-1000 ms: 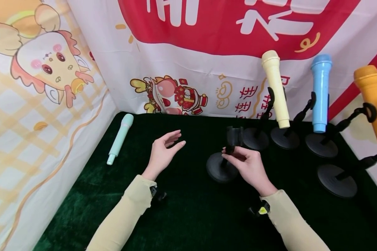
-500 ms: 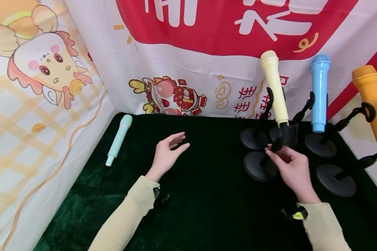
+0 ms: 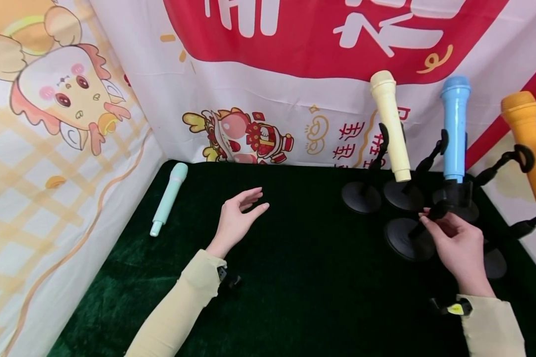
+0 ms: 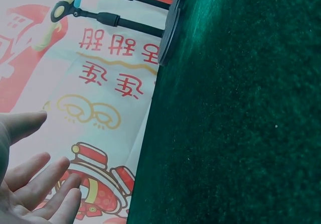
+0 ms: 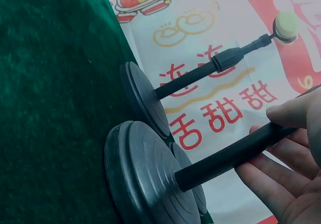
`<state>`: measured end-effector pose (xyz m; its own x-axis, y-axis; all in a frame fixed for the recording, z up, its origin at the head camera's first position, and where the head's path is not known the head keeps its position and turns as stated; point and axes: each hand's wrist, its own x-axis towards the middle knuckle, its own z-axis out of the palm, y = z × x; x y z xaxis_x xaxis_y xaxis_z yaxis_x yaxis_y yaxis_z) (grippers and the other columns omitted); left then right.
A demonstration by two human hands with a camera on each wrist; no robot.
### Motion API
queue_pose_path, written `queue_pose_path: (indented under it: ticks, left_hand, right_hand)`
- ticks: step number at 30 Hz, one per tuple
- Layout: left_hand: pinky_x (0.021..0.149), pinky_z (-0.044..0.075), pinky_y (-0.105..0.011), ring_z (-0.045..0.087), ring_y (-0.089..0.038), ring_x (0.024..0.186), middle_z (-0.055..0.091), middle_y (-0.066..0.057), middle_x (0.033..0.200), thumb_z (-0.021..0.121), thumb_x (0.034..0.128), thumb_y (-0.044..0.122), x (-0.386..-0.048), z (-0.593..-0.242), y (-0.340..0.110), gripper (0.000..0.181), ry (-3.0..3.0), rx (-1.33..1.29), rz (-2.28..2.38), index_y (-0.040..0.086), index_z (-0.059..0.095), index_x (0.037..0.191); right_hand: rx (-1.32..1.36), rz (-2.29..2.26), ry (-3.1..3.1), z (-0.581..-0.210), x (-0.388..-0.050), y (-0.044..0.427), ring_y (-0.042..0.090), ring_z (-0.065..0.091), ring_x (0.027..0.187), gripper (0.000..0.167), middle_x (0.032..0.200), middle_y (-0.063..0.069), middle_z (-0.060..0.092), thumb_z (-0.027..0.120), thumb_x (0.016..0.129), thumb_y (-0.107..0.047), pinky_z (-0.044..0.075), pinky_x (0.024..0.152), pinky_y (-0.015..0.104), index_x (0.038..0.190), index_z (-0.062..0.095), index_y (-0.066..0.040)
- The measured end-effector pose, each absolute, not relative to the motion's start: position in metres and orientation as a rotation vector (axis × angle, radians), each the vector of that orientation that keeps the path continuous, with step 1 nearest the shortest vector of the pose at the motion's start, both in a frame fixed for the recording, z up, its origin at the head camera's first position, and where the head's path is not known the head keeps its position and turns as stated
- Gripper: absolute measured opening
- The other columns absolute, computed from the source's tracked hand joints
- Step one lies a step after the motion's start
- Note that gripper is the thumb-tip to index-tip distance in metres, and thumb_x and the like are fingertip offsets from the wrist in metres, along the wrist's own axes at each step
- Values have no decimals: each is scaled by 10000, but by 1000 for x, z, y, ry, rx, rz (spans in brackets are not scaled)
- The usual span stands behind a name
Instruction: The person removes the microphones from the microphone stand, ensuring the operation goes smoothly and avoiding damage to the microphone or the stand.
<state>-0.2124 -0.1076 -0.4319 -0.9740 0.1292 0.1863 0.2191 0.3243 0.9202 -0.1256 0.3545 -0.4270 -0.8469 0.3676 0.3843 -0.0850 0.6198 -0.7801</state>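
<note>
In the head view my right hand (image 3: 462, 250) pinches the pole of a black microphone stand between thumb and fingers. The stand's round base (image 3: 408, 240) is at the lower left of that hand; whether it touches the cloth I cannot tell. Up close in the right wrist view, thumb and fingers lie around the black pole (image 5: 228, 156). The stand's clip (image 3: 457, 192) bears no microphone. My left hand (image 3: 234, 223) hovers over the middle of the table, fingers relaxed and spread, holding nothing. A mint-green microphone (image 3: 169, 199) lies left of it.
Other black stands hold a cream microphone (image 3: 390, 126), a blue microphone (image 3: 455, 129) and an orange microphone (image 3: 527, 148) at the right. Another stand's base (image 3: 495, 263) is partly behind my right hand. A printed cloth (image 3: 250, 84) hangs behind the dark green table (image 3: 295, 297).
My right hand has carried the microphone stand rightward, from mid-table to in front of the blue microphone. The left hand has shifted only slightly.
</note>
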Motion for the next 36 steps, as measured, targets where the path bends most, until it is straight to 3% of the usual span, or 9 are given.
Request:
queue_pose_path:
  ticks: [8,18,26,36]
  left_hand:
    - [1047,470,-431,599,-98,1183,652,80,1291,740,936,445,-213,-432,-107,467,-2513,-327,-1748,245,647,1348]
    - [1055,462,-455,599,-139,1204,653,68,1297,734,945,431,-215,-433,-107,462,-2519,-336,-1766,242,641,1356]
    - [1057,459,-456,600,-121,1194,653,65,1293,734,948,419,-215,-432,-106,448,-2523,-335,-1770,242,644,1350]
    - [1059,455,-480,595,-164,1214,636,-36,1349,720,959,422,-215,-432,-107,462,-2519,-368,-1790,211,637,1361]
  right_hand:
    - [-233,1170,-2337,-426,-123,360,-77,653,903,275,1122,-16,741,760,945,-207,465,785,54,1154,735,-30]
    - [-310,1198,-2381,-425,-112,379,-132,626,877,318,960,-282,669,718,974,-212,459,758,39,1200,685,9]
    - [-275,1197,-2405,-424,-112,382,-130,627,872,314,954,-303,670,720,972,-214,444,747,35,1205,686,-6]
    - [-269,1194,-2392,-427,-109,380,-129,631,885,288,972,-282,679,734,962,-195,449,749,34,1199,705,-34]
